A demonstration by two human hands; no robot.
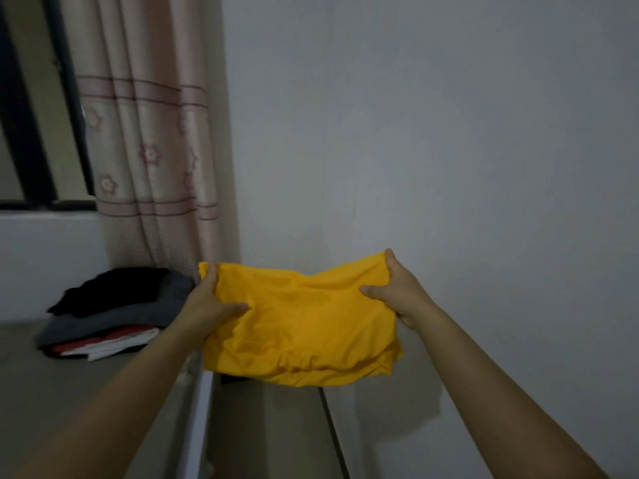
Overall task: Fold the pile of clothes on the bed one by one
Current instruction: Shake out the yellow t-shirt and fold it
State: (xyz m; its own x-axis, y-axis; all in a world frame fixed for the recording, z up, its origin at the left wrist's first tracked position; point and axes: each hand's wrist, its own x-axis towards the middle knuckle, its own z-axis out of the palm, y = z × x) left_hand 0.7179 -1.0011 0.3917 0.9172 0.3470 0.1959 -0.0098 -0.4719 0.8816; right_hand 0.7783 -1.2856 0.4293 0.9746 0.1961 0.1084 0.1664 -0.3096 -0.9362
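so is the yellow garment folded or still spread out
Folded: the yellow garment is a compact rectangle with stacked layers along its lower edge, held up by the left hand and right hand.

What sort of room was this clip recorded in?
Probably a bedroom: a patterned curtain hangs beside a dark-framed window, and a stack of folded clothes sits on a flat surface by the wall.

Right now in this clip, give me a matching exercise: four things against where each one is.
Things:
1. yellow garment
2. left hand
3. right hand
4. stack of folded clothes

Places:
A. gripping the garment's right edge
B. lying by the curtain, far left
C. held up between both hands
D. gripping the garment's left edge

Pairs: 1-C, 2-D, 3-A, 4-B
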